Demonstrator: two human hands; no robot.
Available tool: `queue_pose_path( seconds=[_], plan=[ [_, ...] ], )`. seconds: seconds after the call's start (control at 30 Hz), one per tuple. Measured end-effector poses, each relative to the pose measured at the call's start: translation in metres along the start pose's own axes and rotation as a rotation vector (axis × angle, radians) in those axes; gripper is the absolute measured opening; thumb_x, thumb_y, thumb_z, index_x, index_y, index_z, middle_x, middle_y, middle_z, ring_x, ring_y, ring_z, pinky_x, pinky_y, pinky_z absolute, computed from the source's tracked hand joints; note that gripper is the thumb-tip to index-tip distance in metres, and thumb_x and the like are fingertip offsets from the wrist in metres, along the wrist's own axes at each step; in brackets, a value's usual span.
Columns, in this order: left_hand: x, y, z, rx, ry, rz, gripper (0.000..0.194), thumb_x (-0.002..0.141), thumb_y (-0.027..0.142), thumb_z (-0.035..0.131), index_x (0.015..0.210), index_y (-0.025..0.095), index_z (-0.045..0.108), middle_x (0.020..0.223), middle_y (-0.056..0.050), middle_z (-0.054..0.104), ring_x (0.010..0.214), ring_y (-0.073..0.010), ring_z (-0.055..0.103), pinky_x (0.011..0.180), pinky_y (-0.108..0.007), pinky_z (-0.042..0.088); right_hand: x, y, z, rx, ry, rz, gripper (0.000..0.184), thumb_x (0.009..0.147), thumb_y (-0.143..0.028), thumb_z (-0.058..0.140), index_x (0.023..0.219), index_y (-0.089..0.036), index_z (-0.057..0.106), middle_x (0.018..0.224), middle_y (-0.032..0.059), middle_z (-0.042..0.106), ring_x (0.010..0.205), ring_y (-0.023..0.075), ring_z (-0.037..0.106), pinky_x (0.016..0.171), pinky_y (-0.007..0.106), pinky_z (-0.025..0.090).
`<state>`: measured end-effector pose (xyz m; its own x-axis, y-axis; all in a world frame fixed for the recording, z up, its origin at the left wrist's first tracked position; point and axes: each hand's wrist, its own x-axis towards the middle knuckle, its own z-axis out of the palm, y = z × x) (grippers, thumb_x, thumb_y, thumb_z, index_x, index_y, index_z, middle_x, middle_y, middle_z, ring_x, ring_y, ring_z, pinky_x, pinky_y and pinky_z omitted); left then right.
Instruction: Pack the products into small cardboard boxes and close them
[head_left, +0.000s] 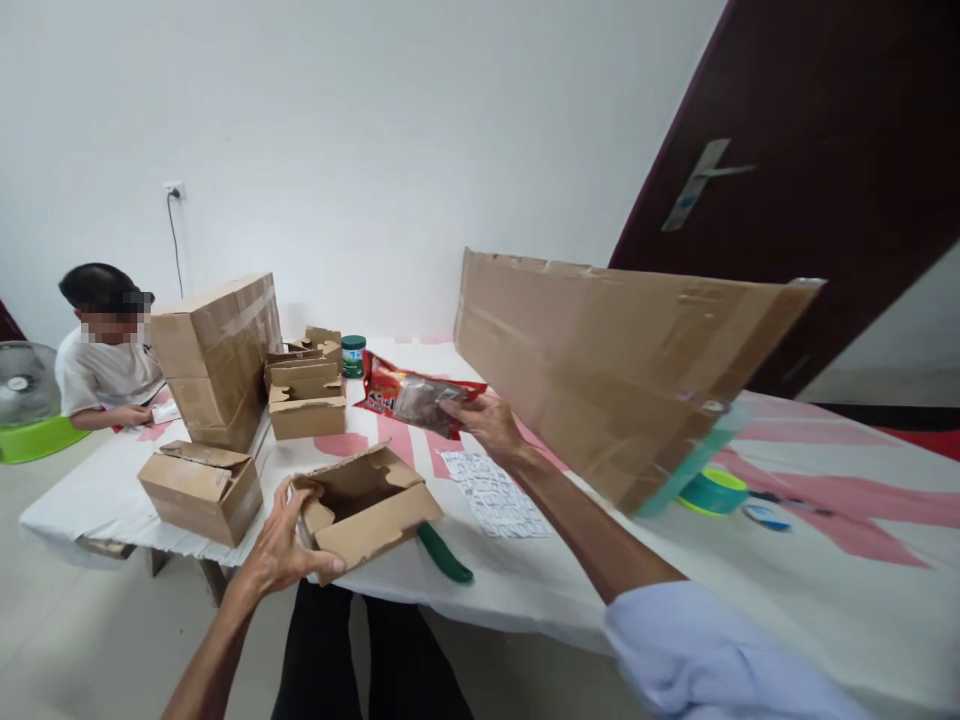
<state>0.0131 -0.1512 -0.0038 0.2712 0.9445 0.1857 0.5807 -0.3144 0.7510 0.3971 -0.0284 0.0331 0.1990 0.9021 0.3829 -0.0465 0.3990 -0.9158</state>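
My left hand (281,545) grips the near edge of a small open cardboard box (367,505) that sits at the table's front edge. My right hand (486,420) is closed on a red snack packet (412,398), held in the air above the table, beyond the open box. A green-handled tool (444,553) lies just right of the box. A white printed sheet (495,492) lies flat under my right forearm.
A closed small box (201,488) sits left of the open one. More folded boxes (306,395), a tall taped carton (217,355) and a green jar (353,355) stand further back. A long flat carton (615,370) stands on the right. Another person (105,360) sits at the far left.
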Motion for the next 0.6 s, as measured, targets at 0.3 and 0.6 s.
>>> queue_pose_path(
  seconds=[0.3,0.6],
  plan=[
    [0.022,-0.006,-0.011,-0.131,-0.147,0.008,0.11,0.051,0.058,0.099,0.147,0.03,0.054,0.168,-0.015,0.027,0.155,-0.0435,0.033,0.126,-0.057,0.036,0.014,0.07,0.031,-0.067,-0.093,0.14,0.069,0.042,-0.07,0.096,0.078,-0.015,0.077,0.069,0.0066,0.075,0.069,0.0249,0.071,0.066,0.039,0.06],
    [0.02,-0.012,-0.004,-0.103,-0.142,-0.001,0.105,0.05,0.057,0.101,0.138,0.023,0.056,0.168,-0.02,0.02,0.16,-0.0463,0.023,0.128,-0.06,0.033,0.026,0.11,0.055,-0.104,-0.206,0.219,0.051,0.056,-0.059,0.092,0.075,-0.016,0.075,0.065,0.0037,0.071,0.059,0.0185,0.064,0.054,0.031,0.052]
  ],
)
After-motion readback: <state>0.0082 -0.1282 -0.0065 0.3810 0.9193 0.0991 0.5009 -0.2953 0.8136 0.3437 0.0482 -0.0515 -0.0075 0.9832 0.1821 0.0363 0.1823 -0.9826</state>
